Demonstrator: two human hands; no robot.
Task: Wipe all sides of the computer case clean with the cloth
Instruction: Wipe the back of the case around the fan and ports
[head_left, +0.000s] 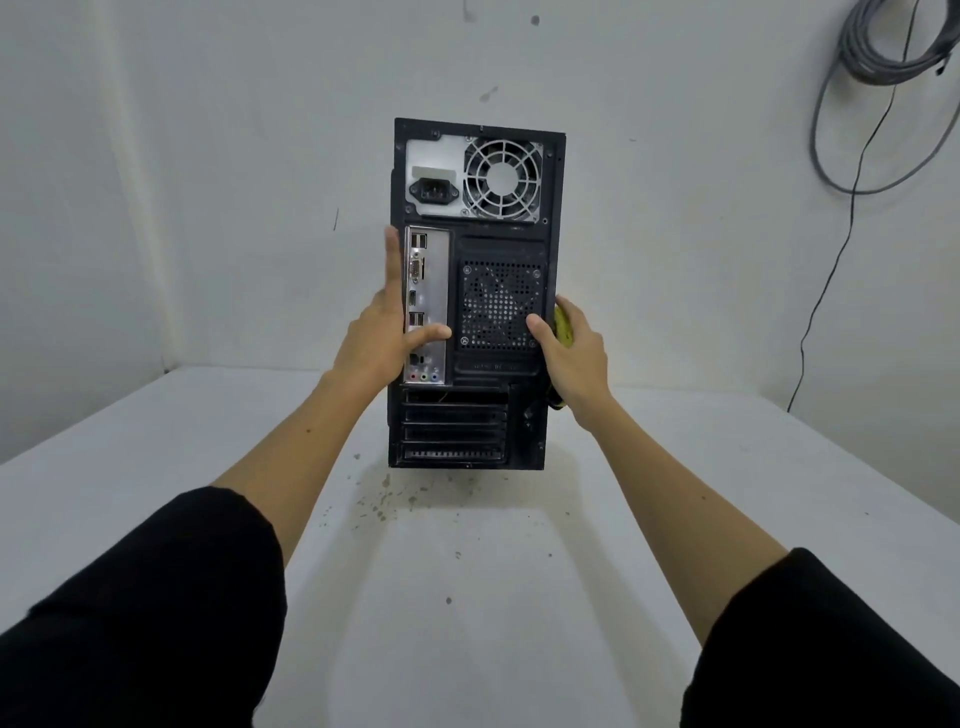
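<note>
A black computer case (524, 410) stands upright on the white table (467, 597), its rear panel with fan grille, ports and slot covers facing me. My left hand (379, 332) lies flat against the case's left side, fingers straight, thumb across the port plate. My right hand (574, 358) presses a yellow cloth (563, 326) against the case's right side, thumb on the rear panel's vent. Most of the cloth is hidden between palm and case.
Brown specks and stains (387, 501) dot the table in front of the case. White walls close in behind and to the left. Grey coiled cables (883, 47) hang on the wall at upper right, with a black cord (836, 260) trailing down.
</note>
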